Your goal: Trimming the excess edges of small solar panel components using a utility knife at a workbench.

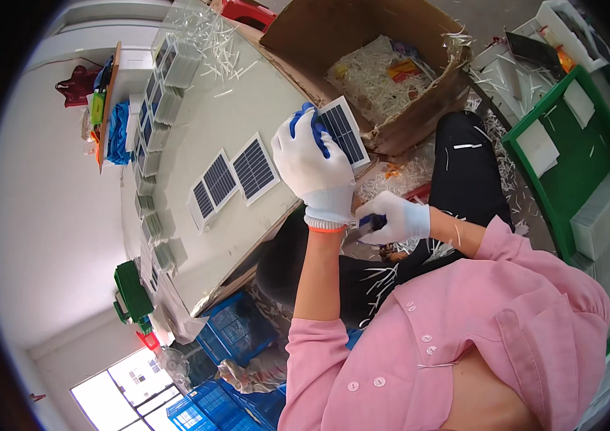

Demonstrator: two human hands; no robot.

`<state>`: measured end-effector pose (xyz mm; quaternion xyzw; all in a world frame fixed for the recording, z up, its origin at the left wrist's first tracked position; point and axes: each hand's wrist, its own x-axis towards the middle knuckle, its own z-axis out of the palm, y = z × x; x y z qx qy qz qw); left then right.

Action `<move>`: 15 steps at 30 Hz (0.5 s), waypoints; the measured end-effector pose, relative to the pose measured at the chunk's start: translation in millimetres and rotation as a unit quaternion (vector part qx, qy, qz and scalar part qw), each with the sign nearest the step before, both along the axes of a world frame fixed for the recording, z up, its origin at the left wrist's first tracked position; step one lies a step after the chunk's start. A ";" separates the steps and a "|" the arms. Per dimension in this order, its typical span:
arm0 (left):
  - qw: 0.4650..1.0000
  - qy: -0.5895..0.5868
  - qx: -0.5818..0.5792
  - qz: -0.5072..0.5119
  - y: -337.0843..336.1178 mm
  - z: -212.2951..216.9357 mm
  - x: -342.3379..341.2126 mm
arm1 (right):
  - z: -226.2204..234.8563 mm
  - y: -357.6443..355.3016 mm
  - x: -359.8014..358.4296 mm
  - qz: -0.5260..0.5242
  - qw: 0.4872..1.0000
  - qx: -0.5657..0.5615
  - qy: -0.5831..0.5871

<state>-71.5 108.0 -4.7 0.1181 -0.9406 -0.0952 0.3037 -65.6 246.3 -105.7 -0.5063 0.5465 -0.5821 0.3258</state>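
My left hand (pixel 312 161), in a white glove with blue-coated fingers, grips a small solar panel (pixel 348 136) by its left side at the table's edge. The panel has dark cells and a white border; its left part is hidden by the fingers. Lower down and to the right, my right hand (pixel 399 218), also gloved, is closed round a dark-handled knife (pixel 371 223). A greyish blade seems to point left below my left wrist, partly hidden. Three more panels lie in a row on the table, the nearest solar panel (pixel 255 168) just left of my left hand.
Stacks of panels (pixel 168 108) line the far left edge of the pale table (pixel 236 93). White trimmings lie in an open cardboard box (pixel 362 29) and over my lap. A green tray (pixel 560 194) with white pieces is at the right; blue crates (pixel 236 330) stand below the table.
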 end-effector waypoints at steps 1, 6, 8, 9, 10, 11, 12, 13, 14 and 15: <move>1.000 0.005 -0.004 0.007 1.6 1.3 0.2 | -5.8 -3.8 1.2 -0.001 1.000 0.000 -0.001; 0.999 -0.016 -0.031 0.029 7.1 1.9 -1.8 | -16.7 -41.0 -21.3 -0.426 0.891 -0.125 -0.088; 0.998 -0.040 -0.045 0.022 7.5 2.6 -1.3 | -17.3 -67.2 -32.8 -0.476 0.864 -0.143 -0.081; 0.998 -0.041 -0.046 0.022 6.4 2.9 -2.8 | -22.6 -78.3 -45.4 -0.476 0.864 -0.143 -0.083; 0.998 -0.046 -0.039 0.014 2.5 4.4 -1.4 | -27.6 -92.0 -58.6 -0.473 0.867 -0.128 -0.089; 0.998 -0.048 -0.030 -0.001 2.1 5.3 -3.4 | -31.1 -98.5 -74.0 -0.476 0.867 -0.112 -0.091; 0.998 -0.052 -0.024 -0.030 1.6 7.2 -4.9 | -34.3 -102.1 -86.1 -0.470 0.881 -0.055 -0.007; 0.998 -0.051 -0.024 -0.031 -0.7 7.3 -4.2 | -37.1 -106.8 -96.5 -0.456 0.887 0.001 0.077; 0.997 -0.051 -0.016 -0.051 -3.0 6.1 -3.1 | -38.1 -115.5 -104.0 -0.477 0.879 -0.010 0.026; 0.996 -0.051 -0.008 -0.072 -3.7 5.3 -3.1 | -42.4 -111.1 -105.0 -0.479 0.877 -0.010 0.028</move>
